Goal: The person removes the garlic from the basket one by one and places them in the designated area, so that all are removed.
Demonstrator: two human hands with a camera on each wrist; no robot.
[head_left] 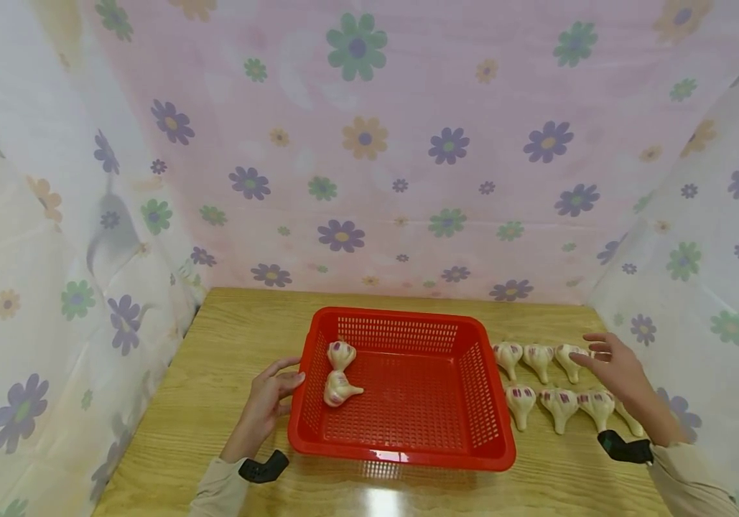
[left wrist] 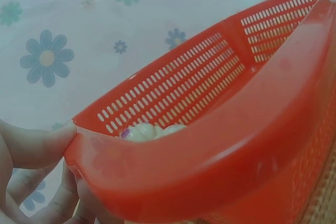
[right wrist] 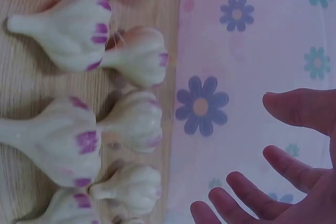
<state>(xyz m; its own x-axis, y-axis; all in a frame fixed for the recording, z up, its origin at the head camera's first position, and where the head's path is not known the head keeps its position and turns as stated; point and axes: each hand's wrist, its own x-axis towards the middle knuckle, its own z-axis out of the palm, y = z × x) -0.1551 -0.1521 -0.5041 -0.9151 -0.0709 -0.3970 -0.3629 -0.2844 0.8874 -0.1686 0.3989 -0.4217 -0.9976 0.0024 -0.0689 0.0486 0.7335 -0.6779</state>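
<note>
A red plastic basket [head_left: 404,455] with slotted walls sits on the table in the head view. My left hand [head_left: 264,406] holds its left rim, thumb on top and fingers beneath, as the left wrist view shows up close. Two garlic bulbs [head_left: 338,390] lie inside against the left wall; one has its stem pointing right. Over the right end of the garlic rows hovers my right hand [head_left: 621,370], fingers spread and nothing in it. Those white bulbs with purple marks, a back row [head_left: 538,359] and a front row [head_left: 559,408], lie right of the basket, and the hand partly hides some.
A wooden table [head_left: 246,316] carries everything. Flower-patterned cloth [head_left: 401,151] hangs behind it and along both sides, close to the table edges. The basket's right wall stands right beside the nearest garlic bulbs.
</note>
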